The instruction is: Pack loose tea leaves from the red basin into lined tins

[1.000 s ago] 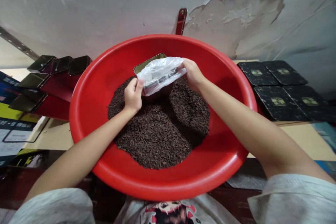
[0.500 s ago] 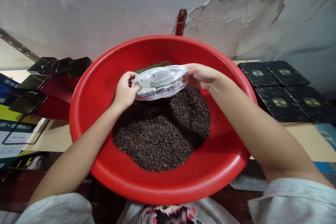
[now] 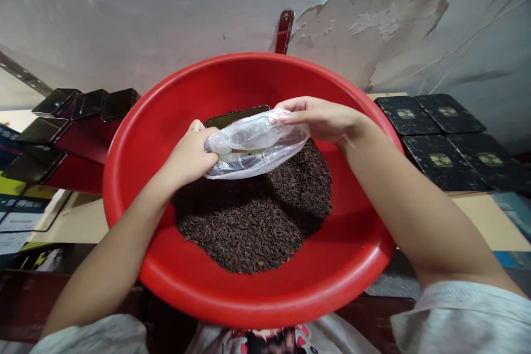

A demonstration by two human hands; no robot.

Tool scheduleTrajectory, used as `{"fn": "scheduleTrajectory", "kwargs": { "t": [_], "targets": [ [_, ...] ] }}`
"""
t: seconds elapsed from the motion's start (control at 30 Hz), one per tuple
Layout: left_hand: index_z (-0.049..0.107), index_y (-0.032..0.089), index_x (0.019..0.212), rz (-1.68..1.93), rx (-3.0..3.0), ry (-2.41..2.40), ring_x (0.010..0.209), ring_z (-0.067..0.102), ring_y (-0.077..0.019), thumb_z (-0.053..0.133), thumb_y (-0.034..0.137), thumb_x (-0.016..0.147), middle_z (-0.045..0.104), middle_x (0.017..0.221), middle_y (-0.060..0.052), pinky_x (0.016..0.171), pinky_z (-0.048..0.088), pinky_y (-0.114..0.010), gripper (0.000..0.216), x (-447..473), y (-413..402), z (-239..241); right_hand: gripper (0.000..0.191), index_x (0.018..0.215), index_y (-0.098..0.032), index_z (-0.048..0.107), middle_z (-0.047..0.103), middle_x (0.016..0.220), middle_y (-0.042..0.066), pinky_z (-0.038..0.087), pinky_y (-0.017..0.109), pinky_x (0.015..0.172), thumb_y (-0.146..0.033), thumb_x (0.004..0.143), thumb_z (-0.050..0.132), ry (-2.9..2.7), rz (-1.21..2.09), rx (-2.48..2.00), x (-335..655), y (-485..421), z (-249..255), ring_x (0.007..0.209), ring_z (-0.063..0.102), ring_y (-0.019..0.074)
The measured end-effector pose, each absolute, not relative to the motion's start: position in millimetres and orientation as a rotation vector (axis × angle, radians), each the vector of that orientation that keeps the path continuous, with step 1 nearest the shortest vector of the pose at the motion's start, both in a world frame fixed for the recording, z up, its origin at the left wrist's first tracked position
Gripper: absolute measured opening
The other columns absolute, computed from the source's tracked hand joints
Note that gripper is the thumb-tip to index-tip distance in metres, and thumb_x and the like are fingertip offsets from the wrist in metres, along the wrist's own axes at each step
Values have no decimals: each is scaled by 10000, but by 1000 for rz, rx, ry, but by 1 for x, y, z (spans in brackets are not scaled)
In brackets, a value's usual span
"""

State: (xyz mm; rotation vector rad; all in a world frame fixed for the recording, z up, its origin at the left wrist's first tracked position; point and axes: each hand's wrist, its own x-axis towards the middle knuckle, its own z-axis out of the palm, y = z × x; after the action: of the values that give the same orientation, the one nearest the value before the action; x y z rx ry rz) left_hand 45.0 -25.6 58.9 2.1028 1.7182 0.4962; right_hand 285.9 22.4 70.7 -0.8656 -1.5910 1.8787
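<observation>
A clear plastic bag stretches between my two hands above a large red basin. My left hand is closed on the bag's left end, thumb toward me. At its right end, my right hand pinches the plastic between thumb and fingers. Behind the bag shows the rim of a dark rectangular tin; the bag hides most of it. Dark, dry loose tea leaves lie heaped in the basin, below and in front of the bag.
Several open dark tins stand stacked left of the basin. Several black marbled lids with gold labels lie on the right. A wall with peeling paint rises behind, with a dark red bracket against it.
The bag's near edge has come lower and toward me, and its mouth gapes wider. My left hand has shifted slightly left and down; my right thumb now lies over the bag's edge.
</observation>
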Motion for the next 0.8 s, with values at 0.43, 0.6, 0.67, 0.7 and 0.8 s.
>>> {"fn": "scheduleTrajectory", "kwargs": {
  "t": [0.43, 0.6, 0.67, 0.7, 0.8],
  "targets": [
    [420, 192, 690, 808, 2004, 1410, 724, 430, -146, 621, 276, 678, 373, 765, 2, 689, 433, -313, 218, 59, -33, 53, 200, 647, -187, 409, 420, 611, -41, 336, 237, 570, 3, 707, 429, -1503, 863, -1164, 252, 22, 41, 572, 389, 67],
    [442, 188, 659, 1026, 1405, 1161, 593, 472, -123, 456, 446, 851, 436, 619, 7, 557, 417, -252, 322, 57, -25, 43, 146, 675, -183, 448, 471, 665, -29, 362, 246, 614, -45, 721, 454, -1218, 792, -1174, 235, 10, 32, 620, 431, 73],
    [441, 177, 638, 1117, 1198, 1162, 526, 458, -89, 497, 320, 846, 437, 582, 23, 504, 386, -204, 259, 59, -21, 38, 131, 684, -180, 462, 486, 680, -25, 375, 247, 630, -54, 719, 464, -1156, 848, -1194, 232, 8, 33, 637, 452, 75],
    [424, 173, 616, 1182, 1122, 1185, 482, 427, -67, 506, 257, 839, 422, 561, 34, 467, 353, -178, 253, 61, -19, 37, 123, 686, -179, 468, 492, 687, -23, 382, 246, 639, -60, 718, 467, -1130, 869, -1189, 232, 8, 34, 646, 461, 75],
    [354, 171, 556, 1323, 976, 1236, 386, 321, -31, 516, 192, 825, 349, 497, 62, 389, 270, -144, 314, 64, -9, 31, 106, 689, -177, 478, 501, 686, -26, 395, 236, 636, -74, 712, 467, -1027, 977, -1143, 230, 10, 36, 638, 475, 68]
  ]
}}
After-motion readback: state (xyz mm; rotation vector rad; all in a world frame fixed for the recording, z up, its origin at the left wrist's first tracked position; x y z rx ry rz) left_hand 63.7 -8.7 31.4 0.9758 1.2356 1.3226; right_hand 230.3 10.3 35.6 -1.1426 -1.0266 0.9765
